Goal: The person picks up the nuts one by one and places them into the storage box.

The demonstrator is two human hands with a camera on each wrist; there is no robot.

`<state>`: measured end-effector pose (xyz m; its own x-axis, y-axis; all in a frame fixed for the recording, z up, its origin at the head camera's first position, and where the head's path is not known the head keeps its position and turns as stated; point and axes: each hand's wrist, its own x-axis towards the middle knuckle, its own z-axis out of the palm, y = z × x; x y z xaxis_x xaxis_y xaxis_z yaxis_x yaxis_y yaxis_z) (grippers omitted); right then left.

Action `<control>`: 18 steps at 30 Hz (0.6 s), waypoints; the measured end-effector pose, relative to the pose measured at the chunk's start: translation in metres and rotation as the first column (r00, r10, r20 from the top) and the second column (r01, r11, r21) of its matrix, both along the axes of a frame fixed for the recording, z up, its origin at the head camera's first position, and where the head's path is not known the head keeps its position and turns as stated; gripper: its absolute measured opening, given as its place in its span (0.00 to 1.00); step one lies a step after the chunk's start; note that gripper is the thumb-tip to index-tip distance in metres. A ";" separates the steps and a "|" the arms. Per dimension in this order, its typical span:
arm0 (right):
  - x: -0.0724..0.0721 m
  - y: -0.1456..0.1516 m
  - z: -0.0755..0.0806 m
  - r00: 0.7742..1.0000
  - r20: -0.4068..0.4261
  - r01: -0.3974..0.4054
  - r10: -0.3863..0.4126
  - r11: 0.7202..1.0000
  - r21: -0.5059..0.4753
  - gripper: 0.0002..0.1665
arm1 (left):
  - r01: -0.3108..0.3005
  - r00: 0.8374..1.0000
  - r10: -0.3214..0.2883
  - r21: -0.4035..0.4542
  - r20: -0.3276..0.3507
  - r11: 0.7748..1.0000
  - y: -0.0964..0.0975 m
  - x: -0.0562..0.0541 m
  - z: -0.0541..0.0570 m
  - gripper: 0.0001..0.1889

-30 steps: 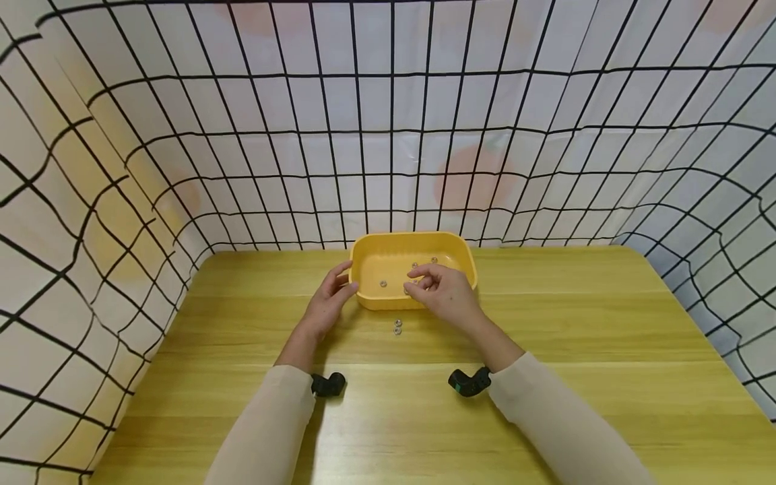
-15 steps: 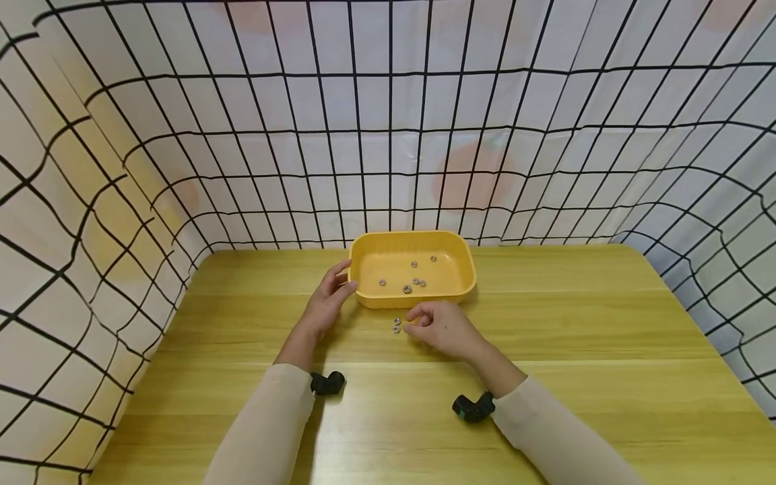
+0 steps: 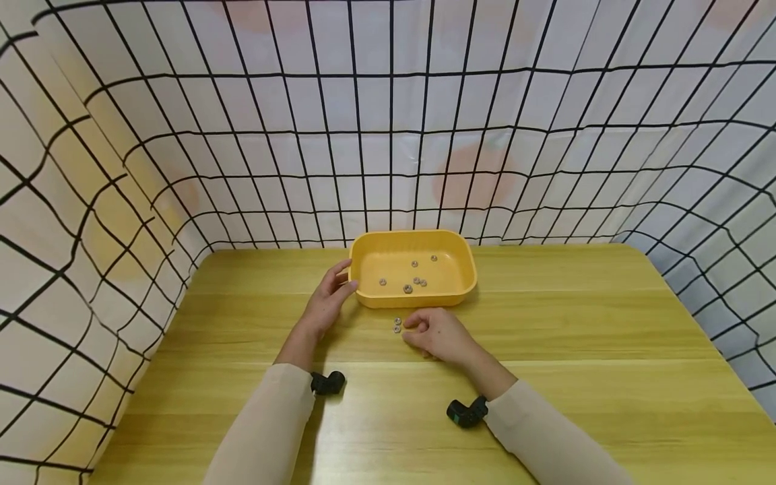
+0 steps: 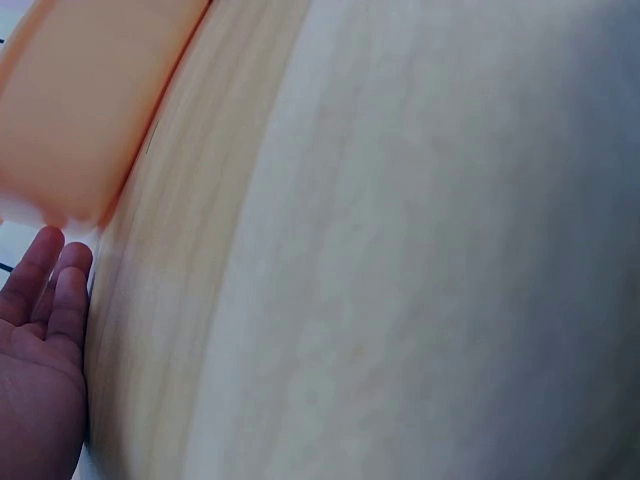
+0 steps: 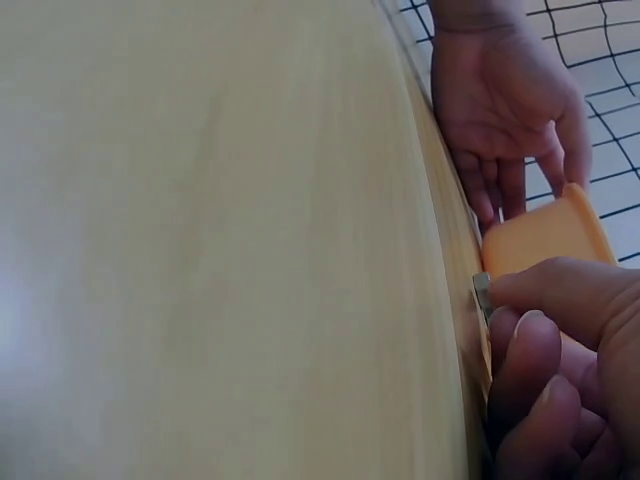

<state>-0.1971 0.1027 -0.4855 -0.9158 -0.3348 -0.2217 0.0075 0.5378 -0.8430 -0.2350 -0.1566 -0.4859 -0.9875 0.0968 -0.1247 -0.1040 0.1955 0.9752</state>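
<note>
Several small metal nuts lie in a yellow plastic tray (image 3: 448, 301) at the back of the table. Two more nuts (image 3: 397, 325) sit close together on the wood in front of it. My left hand (image 3: 323, 307) rests against the tray's left end, fingertips and thumb touching it. In the left wrist view its fingers (image 4: 67, 310) look fairly straight. My right hand (image 3: 440, 336) is just right of the two nuts, thumb and index finger apart, other fingers loosely bent. In the right wrist view a nut (image 5: 482, 293) shows beside the thumb tip; contact is unclear.
Black wire mesh (image 3: 391, 176) with a pale patterned sheet behind it encloses the back and sides of the wooden table (image 3: 576, 323). A black wrist device (image 3: 328, 383) sits on the left arm, another device (image 3: 467, 412) on the right.
My right hand has come back from over the tray to the table beside the two nuts, its thumb and index finger spreading. The left hand and tray have stayed in place.
</note>
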 end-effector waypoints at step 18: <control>-0.002 -0.017 -0.004 0.974 -0.218 -0.021 0.058 0.985 0.171 0.04 | -0.004 1.000 0.004 0.000 -0.012 1.000 0.000 0.000 -0.002 0.28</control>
